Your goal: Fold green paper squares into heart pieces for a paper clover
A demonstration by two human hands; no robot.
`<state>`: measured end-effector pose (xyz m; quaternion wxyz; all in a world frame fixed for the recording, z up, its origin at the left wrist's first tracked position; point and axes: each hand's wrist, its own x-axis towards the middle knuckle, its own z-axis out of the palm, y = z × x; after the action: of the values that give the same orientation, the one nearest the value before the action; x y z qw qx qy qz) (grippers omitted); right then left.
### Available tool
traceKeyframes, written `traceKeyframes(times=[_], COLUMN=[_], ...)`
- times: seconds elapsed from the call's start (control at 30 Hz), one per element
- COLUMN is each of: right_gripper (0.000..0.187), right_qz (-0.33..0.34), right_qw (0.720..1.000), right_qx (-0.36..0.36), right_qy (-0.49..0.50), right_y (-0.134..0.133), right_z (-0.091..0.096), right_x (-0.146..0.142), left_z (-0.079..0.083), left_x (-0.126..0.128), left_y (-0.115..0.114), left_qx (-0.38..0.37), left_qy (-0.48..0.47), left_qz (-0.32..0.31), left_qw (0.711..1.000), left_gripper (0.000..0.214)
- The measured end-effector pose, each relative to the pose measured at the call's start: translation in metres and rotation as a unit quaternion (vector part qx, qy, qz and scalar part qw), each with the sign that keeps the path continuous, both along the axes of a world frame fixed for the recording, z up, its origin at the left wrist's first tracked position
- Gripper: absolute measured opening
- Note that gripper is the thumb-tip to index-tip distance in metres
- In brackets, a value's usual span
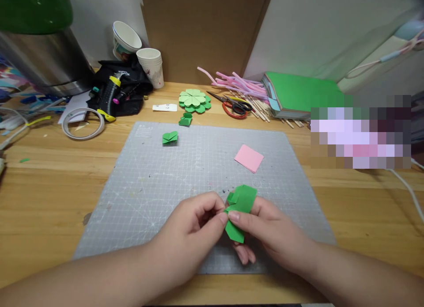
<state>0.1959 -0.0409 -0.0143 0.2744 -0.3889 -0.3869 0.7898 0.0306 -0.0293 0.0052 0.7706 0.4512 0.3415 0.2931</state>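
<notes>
A partly folded piece of green paper (245, 199) is held above the front of the grey cutting mat (132, 218). My right hand (270, 225) grips it, thumb on top and fingers behind. With thumb and forefinger together, my left hand (198, 227) pinches a small fold at the paper's left edge, and both thumb tips nearly meet there. Beyond the hands, a stack of pink paper squares (249, 158) lies on the mat. Two small folded green pieces (170, 138) rest near the mat's back edge. What lies under my left fingers is hidden.
Behind the mat stand a green paper flower (192, 98), scissors (235, 107), pink twisted stems (238, 84) and a green folder (301, 90). At left are a tape roll (82, 123), a glue gun (110, 97), paper cups (150, 66) and a metal pot (49, 59).
</notes>
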Motion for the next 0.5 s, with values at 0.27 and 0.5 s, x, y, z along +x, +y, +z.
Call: traceKeyframes(times=[0.27, 0.5], right_gripper=[0.030, 0.017], right_qz=[-0.016, 0.011], right_qw=[0.999, 0.996], right_qx=[0.013, 0.035], right_qy=[-0.045, -0.085], right_y=[0.002, 0.002], right_z=[0.004, 0.014], right_x=[-0.003, -0.002], left_z=[-0.001, -0.005], left_x=[0.000, -0.001], left_y=[-0.003, 0.000], left_qx=[0.004, 0.023], left_qy=[0.018, 0.066], left_qz=[0.030, 0.021], left_qw=[0.999, 0.997], left_gripper=[0.018, 0.019])
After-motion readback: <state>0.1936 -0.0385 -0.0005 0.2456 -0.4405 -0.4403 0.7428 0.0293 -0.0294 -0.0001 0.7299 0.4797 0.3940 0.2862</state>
